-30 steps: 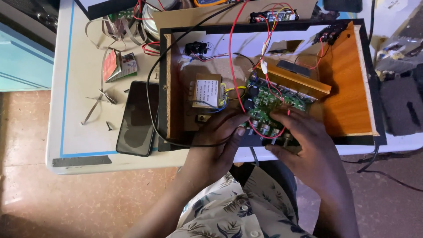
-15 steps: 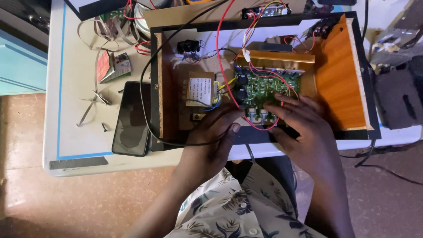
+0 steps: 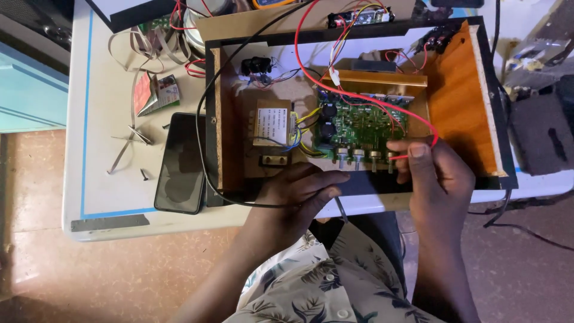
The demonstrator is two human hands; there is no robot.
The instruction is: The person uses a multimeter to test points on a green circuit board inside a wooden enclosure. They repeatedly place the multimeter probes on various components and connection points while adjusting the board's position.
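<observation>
**Both hands at the front edge of an open wooden case**

Head view: gripped the front edge of the wooden case (image 3: 460,107) with the right hand (image 3: 433,173), thumb up beside the red wire (image 3: 359,96) and the rightmost knob shaft of the green circuit board (image 3: 365,125). Rested the left hand (image 3: 299,188) loosely curled on the same edge, holding nothing, below the transformer (image 3: 272,128). Lay on the white table (image 3: 101,119), left of the case: black phone (image 3: 179,162), loose screws.

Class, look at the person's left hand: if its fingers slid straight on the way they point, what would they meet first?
The left hand points rightward along the wooden case's front edge. Its fingertips would probably meet the right hand first, below the green circuit board's knobs; depth is hard to judge.
</observation>
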